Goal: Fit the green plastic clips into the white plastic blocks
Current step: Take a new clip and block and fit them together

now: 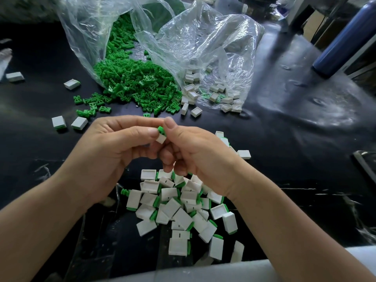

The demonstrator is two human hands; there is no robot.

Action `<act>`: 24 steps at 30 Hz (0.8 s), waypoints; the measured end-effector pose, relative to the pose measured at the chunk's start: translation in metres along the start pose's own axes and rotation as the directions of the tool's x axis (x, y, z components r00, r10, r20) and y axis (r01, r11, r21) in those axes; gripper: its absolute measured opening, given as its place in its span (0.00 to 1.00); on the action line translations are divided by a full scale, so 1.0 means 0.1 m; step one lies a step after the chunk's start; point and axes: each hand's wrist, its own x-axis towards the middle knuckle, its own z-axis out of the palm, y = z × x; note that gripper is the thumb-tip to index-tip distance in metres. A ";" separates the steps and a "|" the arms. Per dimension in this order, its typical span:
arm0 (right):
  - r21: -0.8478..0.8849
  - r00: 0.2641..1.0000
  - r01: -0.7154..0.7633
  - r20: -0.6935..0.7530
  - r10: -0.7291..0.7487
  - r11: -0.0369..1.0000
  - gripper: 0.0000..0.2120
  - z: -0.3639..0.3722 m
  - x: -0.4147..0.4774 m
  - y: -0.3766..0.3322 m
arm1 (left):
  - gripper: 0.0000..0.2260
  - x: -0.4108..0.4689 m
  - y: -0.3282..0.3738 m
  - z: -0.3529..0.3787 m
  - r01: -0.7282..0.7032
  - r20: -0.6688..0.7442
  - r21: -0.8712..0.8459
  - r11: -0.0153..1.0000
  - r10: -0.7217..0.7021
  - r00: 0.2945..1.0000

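My left hand point(114, 147) and my right hand point(195, 153) meet above the middle of the table. Between their fingertips sits a small white block point(161, 138) with a green clip point(161, 129) sticking out of its top. The left thumb and forefinger pinch the block; the right thumb and forefinger press on the clip. A heap of green clips point(134, 82) spills from a clear bag at the back. Loose white blocks point(211, 92) lie in and around a second clear bag. Below my hands lies a pile of white blocks with green clips in them point(179, 208).
The table is covered in black sheet point(295, 139). A dark blue bottle point(343, 37) stands at the back right. Stray white blocks point(71, 84) and two clipped blocks point(69, 123) lie at the left. A dark tray edge point(366, 165) shows at the right.
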 end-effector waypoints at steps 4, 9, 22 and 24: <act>-0.041 1.000 0.005 -0.015 -0.006 0.999 0.20 0.00 0.00 0.00 | 0.12 0.01 0.00 0.00 0.008 -0.015 0.019 1.000 -0.008 1.000; -0.076 0.999 0.003 -0.034 -0.005 0.997 0.20 0.01 0.01 0.02 | 0.15 0.00 0.01 0.02 -0.009 0.008 0.027 1.000 0.009 1.000; -0.257 0.992 0.032 -0.111 -0.062 0.966 0.20 0.04 0.02 0.06 | 0.11 0.00 -0.01 0.03 0.041 -0.002 0.033 0.999 -0.041 0.999; -0.276 0.990 0.031 -0.123 -0.067 0.961 0.19 0.06 0.02 0.06 | 0.11 0.00 -0.02 0.03 0.048 -0.001 0.025 0.999 -0.048 0.999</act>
